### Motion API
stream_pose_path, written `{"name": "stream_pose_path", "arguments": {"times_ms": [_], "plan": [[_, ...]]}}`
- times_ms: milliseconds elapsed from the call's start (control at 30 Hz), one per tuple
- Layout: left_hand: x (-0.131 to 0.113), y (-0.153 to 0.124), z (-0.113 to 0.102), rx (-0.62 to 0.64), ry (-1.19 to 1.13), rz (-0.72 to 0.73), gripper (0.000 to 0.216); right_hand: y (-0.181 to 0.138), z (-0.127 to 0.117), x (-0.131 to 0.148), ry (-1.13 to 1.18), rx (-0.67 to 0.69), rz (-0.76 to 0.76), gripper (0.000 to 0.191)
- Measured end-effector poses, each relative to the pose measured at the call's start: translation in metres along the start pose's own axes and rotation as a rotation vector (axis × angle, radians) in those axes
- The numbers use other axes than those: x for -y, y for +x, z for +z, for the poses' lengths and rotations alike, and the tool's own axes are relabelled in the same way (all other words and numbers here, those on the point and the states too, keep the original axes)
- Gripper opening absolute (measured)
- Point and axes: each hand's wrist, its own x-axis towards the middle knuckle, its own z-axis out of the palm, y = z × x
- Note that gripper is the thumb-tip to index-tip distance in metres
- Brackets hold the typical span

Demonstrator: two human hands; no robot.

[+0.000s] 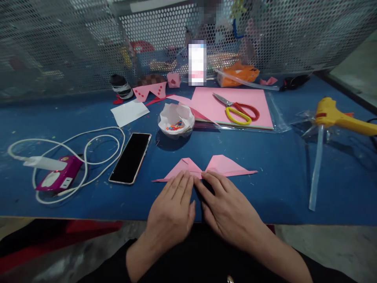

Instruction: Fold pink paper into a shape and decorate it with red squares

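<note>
Head camera looks down on a blue table (pixel 279 188) where a folded pink paper (pixel 218 165) lies at lower centre of the frame, its two pointed wings spread left and right from a narrow middle. The left hand (pixel 172 210) and the right hand (pixel 226 208) meet at that middle, just below the paper's centre.

The risk, as I judge it, lies in the paper being light and pinned only at its centre. Uneven pressure from one side could let it pivot on the smooth surface, skewing the crease, or one wing could lift and the fold spring apart. A sideways sweep to the left could also nudge the phone (pixel 130 157), which lies near the paper's left tip, or the bowl (pixel 176 120) of coloured bits just above it.

Both hands lie open and flat, palms down, gripping nothing. Their fingers are stretched forward and angled inward so the tips converge, resting on the paper's lower middle edge. The wrists sit at the table's near edge, with dark sleeves running back towards the bottom of the frame.
</note>
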Motion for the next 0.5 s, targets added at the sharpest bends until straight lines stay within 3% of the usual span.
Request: {"name": "stream_pose_path", "arguments": {"times_ms": [333, 500], "plan": [[0.031, -0.035, -0.021, 0.083, 0.247, -0.141, 0.047, -0.001, -0.002, -0.001, 0.005, -0.04, -0.008, 0.054], [0.027, -0.037, -0.024, 0.051, 0.209, -0.226, 0.05, -0.001, -0.003, 0.001, 0.003, -0.05, -0.005, 0.054]]}}
